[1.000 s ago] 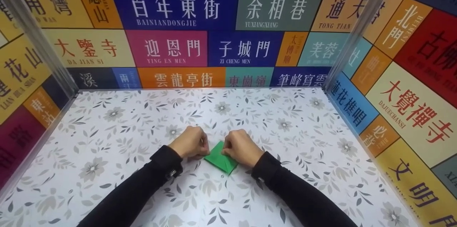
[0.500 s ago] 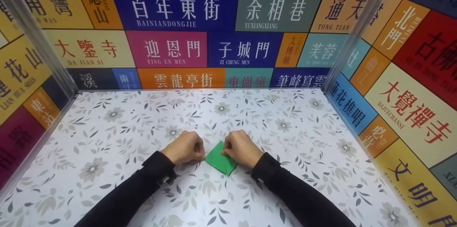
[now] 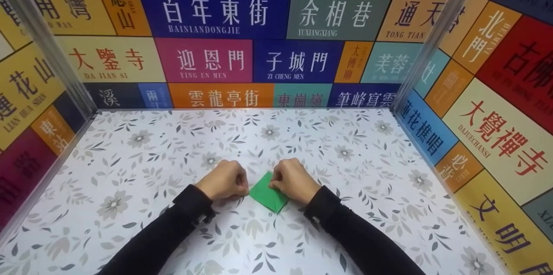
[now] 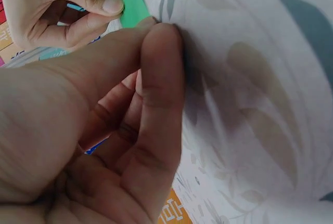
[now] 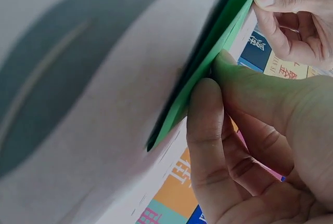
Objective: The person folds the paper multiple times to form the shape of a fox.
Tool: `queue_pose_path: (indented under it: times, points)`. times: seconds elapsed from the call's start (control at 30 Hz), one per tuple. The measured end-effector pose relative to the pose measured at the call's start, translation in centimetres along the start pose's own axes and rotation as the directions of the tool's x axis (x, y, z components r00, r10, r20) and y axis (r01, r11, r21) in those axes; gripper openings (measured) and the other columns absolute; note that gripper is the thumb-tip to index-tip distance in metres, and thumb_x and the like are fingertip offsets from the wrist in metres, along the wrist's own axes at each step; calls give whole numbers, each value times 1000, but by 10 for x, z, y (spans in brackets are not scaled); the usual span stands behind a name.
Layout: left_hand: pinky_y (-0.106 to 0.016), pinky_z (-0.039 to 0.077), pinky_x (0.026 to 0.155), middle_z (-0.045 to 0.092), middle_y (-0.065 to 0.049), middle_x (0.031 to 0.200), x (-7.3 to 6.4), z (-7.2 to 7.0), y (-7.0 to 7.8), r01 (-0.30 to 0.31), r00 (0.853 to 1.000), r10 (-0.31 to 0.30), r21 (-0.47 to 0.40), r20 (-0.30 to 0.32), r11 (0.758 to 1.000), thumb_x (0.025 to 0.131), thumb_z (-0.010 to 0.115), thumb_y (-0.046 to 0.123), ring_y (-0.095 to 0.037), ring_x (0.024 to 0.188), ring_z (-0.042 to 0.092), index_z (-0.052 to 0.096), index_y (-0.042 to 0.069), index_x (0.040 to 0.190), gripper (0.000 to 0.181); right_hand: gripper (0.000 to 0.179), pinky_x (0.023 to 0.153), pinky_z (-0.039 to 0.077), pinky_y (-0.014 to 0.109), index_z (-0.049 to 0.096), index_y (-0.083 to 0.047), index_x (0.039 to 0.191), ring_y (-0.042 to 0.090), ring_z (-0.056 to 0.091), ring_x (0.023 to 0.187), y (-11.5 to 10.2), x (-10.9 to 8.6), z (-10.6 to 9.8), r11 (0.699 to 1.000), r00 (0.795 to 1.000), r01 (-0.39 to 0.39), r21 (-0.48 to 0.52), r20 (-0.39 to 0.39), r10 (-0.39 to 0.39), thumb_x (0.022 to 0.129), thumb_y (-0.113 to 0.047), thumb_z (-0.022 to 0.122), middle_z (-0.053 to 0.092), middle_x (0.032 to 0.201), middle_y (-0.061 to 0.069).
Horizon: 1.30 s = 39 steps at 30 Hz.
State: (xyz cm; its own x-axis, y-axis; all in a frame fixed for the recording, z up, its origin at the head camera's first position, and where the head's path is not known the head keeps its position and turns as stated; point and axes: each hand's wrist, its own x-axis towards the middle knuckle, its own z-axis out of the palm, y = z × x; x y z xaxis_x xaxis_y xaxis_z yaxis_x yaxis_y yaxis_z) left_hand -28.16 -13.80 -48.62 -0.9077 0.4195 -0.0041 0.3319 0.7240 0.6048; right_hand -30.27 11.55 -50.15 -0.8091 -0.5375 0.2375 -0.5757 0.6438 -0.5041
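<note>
A small folded sheet of green paper lies on the table as a diamond, with a crease line near its lower corner. My left hand has thumb and forefinger together at the paper's left corner; the left wrist view shows those fingertips meeting at the green edge. On the other side, my right hand pinches the paper's upper right part between thumb and forefinger, covering some of it. Layers of the green paper stand slightly apart along the edge in the right wrist view.
The table has a white cover printed with grey leaves and flowers. Colourful panels with Chinese lettering form a back wall and side walls, which meet the table's edges.
Over the last second my left hand has shifted a little left and nearer to me, baring more space beside the paper's left corner. The right hand and paper have barely moved.
</note>
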Motion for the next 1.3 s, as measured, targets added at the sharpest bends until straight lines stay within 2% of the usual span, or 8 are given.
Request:
queue_pose_path:
  times: [0.3, 0.53, 0.63, 0.67, 0.73, 0.97, 1.13, 1.3]
  points:
    - [-23, 56, 64, 81, -1, 75, 1, 1, -3, -3, 1000, 3, -26, -10, 1000, 85, 98, 3, -7, 63, 64, 87, 8, 85, 13, 16, 65, 53, 26, 86, -7, 80, 6, 61, 64, 3, 2, 2, 999, 999, -38, 35, 11, 37, 90, -3, 98, 81, 72, 1]
    - [-24, 56, 67, 80, -1, 77, 4, 1, -4, -5, 1000, 4, -71, -9, 997, 84, 92, -2, -7, 67, 64, 87, 7, 89, 12, 20, 62, 54, 26, 85, -11, 75, 5, 61, 62, 17, 3, 7, 997, 999, 28, 71, -22, -27, 88, -7, 99, 77, 67, -6]
    - [-24, 57, 69, 81, -1, 79, 5, 1, -3, -14, 1000, 14, -74, -1, 997, 84, 88, -5, -7, 69, 66, 87, 7, 91, 14, 20, 63, 52, 26, 85, -10, 74, 5, 61, 63, 16, 3, 7, 999, 999, 24, 47, -26, -23, 88, -7, 99, 78, 67, -4]
    - [-24, 57, 70, 81, -1, 79, 5, 1, -3, -14, 1000, 14, -77, 3, 997, 84, 87, -5, -7, 69, 66, 88, 7, 92, 15, 18, 64, 53, 27, 85, -7, 75, 6, 61, 63, 5, 1, 1, 999, 1000, -4, 39, -17, 5, 87, -2, 98, 79, 67, -2]
    - [-24, 57, 69, 81, -1, 79, 6, 1, -2, -6, 1000, 7, -83, 8, 997, 84, 86, -6, -8, 69, 67, 88, 7, 92, 15, 18, 65, 52, 26, 85, -6, 76, 6, 61, 64, 3, 1, 1, 1000, 1000, -22, 22, -13, 22, 87, -2, 98, 80, 69, 0]
    - [-26, 59, 71, 81, 0, 80, 11, 6, 8, 15, 1000, -17, -66, -25, 998, 85, 88, -2, -9, 70, 67, 88, 10, 92, 14, 17, 66, 52, 25, 87, -10, 79, 6, 59, 64, -1, 1, 2, 997, 998, -70, -13, -1, 70, 90, -6, 99, 82, 72, 0]
    - [-32, 63, 80, 80, 1, 83, 19, 15, 18, 80, 994, -82, -40, -65, 996, 86, 95, 7, -12, 75, 68, 87, 10, 99, 15, 17, 65, 53, 26, 86, -10, 79, 6, 60, 64, -1, 1, 2, 998, 998, -62, 0, 0, 62, 89, -4, 98, 81, 71, 1]
    - [-37, 63, 83, 81, -6, 91, 24, 20, 26, 97, 992, -99, -26, -82, 995, 84, 98, 7, -16, 81, 68, 86, 6, 104, 24, 17, 63, 51, 25, 87, -10, 78, 6, 59, 62, -2, 1, 0, 998, 998, -64, 11, -1, 64, 89, -4, 97, 81, 70, 1]
